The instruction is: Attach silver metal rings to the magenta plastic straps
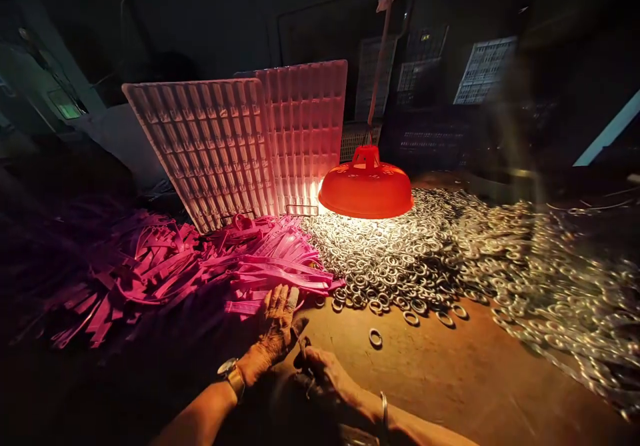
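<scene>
My left hand (pixel 273 329), with a watch on the wrist, rests flat with fingers spread on the edge of a heap of pink plastic strips (pixel 200 269). My right hand (pixel 320 369), a bangle on the wrist, is curled close beside it around a small dark object that I cannot make out. A big pile of metal rings (pixel 430 253) spreads across the wooden table (pixel 450 379) to the right. One loose ring (pixel 375 337) lies just beyond my right hand.
A lit orange lamp shade (pixel 366 189) hangs low over the rings on a cord. Two pink gridded trays (pixel 240 139) lean upright behind the strips. Dark crates (pixel 480 73) stand at the back. The surroundings are very dark.
</scene>
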A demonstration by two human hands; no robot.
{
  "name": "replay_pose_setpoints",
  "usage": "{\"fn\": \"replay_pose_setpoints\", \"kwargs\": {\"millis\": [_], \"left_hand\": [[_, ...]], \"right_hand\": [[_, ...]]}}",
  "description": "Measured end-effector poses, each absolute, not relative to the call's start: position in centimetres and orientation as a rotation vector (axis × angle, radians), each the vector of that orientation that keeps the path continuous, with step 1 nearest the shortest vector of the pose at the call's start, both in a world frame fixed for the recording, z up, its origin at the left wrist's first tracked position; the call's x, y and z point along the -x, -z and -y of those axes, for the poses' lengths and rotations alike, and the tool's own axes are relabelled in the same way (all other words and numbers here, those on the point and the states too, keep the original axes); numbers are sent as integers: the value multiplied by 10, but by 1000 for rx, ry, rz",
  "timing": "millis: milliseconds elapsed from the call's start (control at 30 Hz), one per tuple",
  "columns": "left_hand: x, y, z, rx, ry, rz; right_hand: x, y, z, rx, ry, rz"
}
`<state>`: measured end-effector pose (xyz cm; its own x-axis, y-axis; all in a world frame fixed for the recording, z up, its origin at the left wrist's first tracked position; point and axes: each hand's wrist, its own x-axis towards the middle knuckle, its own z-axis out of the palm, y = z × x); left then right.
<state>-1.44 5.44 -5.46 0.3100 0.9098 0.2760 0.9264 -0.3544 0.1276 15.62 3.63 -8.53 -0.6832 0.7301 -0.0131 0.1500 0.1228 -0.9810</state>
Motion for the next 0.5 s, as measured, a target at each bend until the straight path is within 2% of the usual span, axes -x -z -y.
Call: {"fn": "replay_pose_setpoints", "kwargs": {"millis": [100, 200, 300, 500], "left_hand": [[24, 72, -56, 2357, 401, 1777], [34, 72, -65, 2253, 246, 1848], [46, 63, -72, 2240, 113, 1926], [77, 49, -85, 2198, -118, 2066]], "right_hand": [[-202, 105, -23, 837, -879, 2366], [-240, 117, -31, 894, -467, 2525], [-263, 112, -53, 1023, -314, 2586], [-282, 81, -107, 923, -323, 2753]]}}
